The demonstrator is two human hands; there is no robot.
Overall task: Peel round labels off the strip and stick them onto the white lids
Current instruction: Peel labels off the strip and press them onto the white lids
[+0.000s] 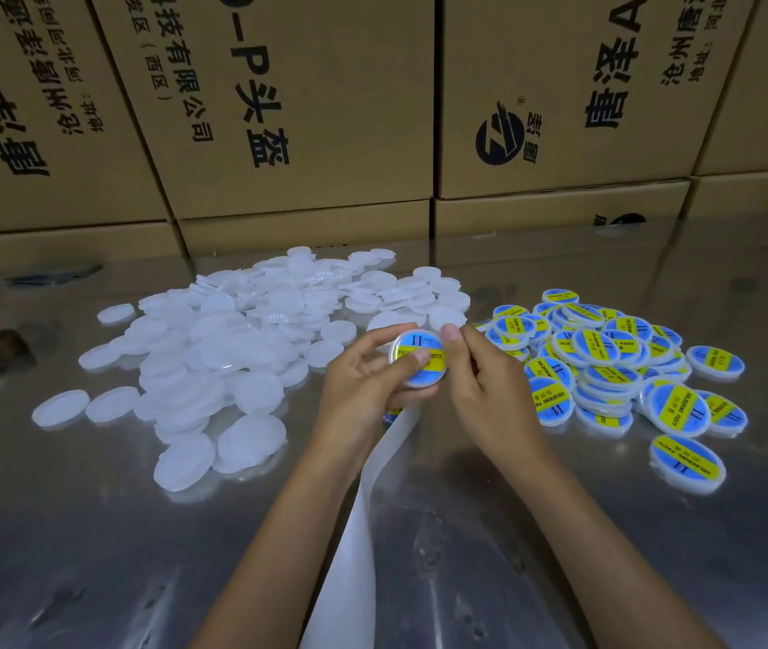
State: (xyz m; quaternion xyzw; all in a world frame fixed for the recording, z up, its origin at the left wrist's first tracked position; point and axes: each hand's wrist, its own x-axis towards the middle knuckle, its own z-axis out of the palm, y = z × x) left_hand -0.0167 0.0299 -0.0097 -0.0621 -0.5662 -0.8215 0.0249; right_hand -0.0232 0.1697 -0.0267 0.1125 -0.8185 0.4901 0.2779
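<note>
Labelled lid (419, 363) gripped by both hands between the two piles.

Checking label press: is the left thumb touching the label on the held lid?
Touching: the head view shows the left hand thumb lying across the label on the held lid.

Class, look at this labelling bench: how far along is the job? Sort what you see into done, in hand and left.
Done: a pile of labelled lids lies at the right. In hand: the left hand holds a lid whose blue and yellow label is on, the right hand at its edge, the white strip trailing below. Left: a larger pile of plain white lids.
</note>
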